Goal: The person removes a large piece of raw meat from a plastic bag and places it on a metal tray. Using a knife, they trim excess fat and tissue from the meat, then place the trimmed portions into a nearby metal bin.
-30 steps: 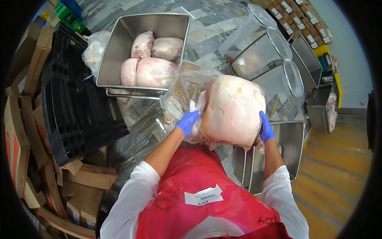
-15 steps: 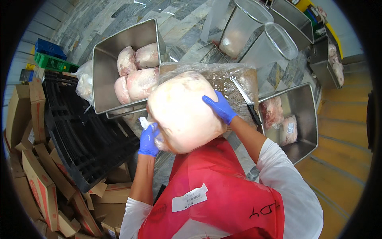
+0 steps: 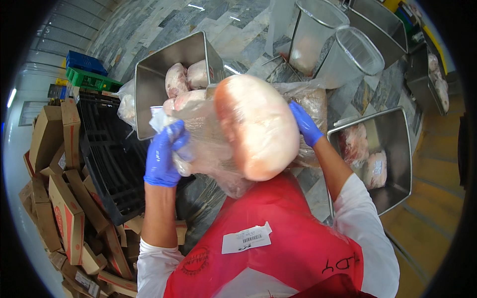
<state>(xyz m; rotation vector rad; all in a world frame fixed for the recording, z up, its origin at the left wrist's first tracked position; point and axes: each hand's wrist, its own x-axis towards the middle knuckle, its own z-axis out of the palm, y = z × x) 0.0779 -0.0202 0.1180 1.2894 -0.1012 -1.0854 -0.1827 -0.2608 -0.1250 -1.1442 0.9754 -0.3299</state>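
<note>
A large pale cut of meat (image 3: 258, 126) with reddish edges is raised at the centre, above a plastic-covered brown surface (image 3: 310, 102). My left hand (image 3: 164, 154), in a blue glove, is closed on a crumpled clear plastic bag (image 3: 198, 141) left of the meat. My right hand (image 3: 305, 124), also gloved, grips the meat's right side, its fingertips partly behind it. A steel bin (image 3: 146, 104) with several meat pieces (image 3: 176, 79) stands behind at the left. Another steel bin (image 3: 397, 164) on the right holds meat (image 3: 375, 171). The knife seen earlier is hidden.
A black plastic pallet (image 3: 104, 149) and a pile of cardboard (image 3: 69, 213) lie at the left, near green (image 3: 89, 79) and blue crates (image 3: 82, 62). Clear tubs (image 3: 348, 54) and more steel bins (image 3: 417, 79) stand at the back right on marble-like floor (image 3: 233, 30), beside yellow flooring (image 3: 432, 184).
My left hand has moved leftward with the bag, which is now stretched out beside the meat. The meat swung leftward, then back right, and now appears narrower and turned. The knife has become hidden.
</note>
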